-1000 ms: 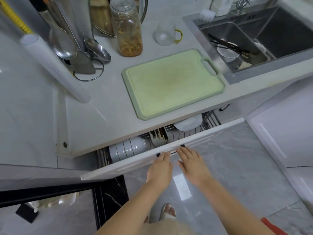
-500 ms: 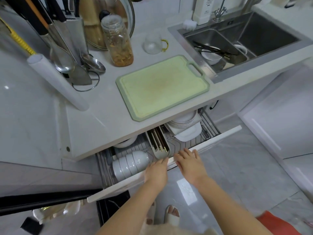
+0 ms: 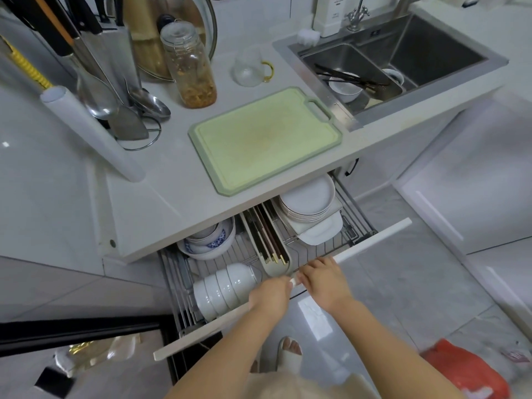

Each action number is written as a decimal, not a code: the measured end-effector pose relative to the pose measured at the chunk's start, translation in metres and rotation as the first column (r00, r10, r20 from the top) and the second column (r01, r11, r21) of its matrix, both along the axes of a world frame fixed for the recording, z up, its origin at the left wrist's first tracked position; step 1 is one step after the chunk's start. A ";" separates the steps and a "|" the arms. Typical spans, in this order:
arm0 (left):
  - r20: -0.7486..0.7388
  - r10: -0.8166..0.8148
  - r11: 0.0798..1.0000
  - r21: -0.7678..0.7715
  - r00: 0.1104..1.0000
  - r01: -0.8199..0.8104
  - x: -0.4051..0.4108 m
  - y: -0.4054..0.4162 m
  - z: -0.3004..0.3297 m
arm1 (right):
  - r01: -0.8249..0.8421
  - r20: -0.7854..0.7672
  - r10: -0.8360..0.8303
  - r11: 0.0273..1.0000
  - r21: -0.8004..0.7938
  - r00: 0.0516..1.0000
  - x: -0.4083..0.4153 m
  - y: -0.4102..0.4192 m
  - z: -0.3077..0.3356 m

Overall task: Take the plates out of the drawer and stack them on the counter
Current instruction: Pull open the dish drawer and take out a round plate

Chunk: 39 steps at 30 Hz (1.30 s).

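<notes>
Counter [image 3: 149, 203] overhung the drawer [image 3: 371, 243], which stood far further out than a second earlier, wire rack now exposed. Green cutting board [image 3: 266, 139] lay at the counter's front edge, bare counter to its left. Plates [image 3: 308, 197] stacked at drawer's right rear, partly under the overhang, open rack in front. Bowls [image 3: 224, 289] on edge, front left. Left hand [image 3: 269, 298] and right hand [image 3: 324, 279] both gripped the front panel's top edge, fingers curled over it
</notes>
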State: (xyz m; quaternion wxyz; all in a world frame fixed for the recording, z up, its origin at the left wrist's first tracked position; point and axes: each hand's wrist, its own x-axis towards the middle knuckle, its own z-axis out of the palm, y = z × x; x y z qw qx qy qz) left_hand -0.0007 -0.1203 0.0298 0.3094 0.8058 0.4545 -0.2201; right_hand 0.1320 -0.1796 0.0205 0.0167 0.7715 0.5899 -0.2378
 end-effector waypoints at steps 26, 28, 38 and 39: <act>0.134 0.330 0.909 -0.313 0.934 -0.276 -0.020 -0.051 -0.025 | 0.216 -0.139 -0.212 0.976 0.016 0.967 0.006 -0.084 -0.013; 0.140 0.346 0.896 -0.341 0.928 -0.282 -0.019 -0.048 -0.026 | 0.239 -0.151 -0.235 0.971 0.010 0.960 0.006 -0.082 -0.013; 0.101 0.462 0.773 -0.533 0.881 -0.344 0.000 -0.025 -0.027 | 0.226 -0.125 -0.235 0.971 -0.083 0.964 0.018 -0.067 -0.013; 0.109 0.474 0.766 -0.541 0.874 -0.348 0.006 -0.019 -0.026 | 0.247 -0.146 -0.258 0.965 -0.090 0.955 0.023 -0.062 -0.012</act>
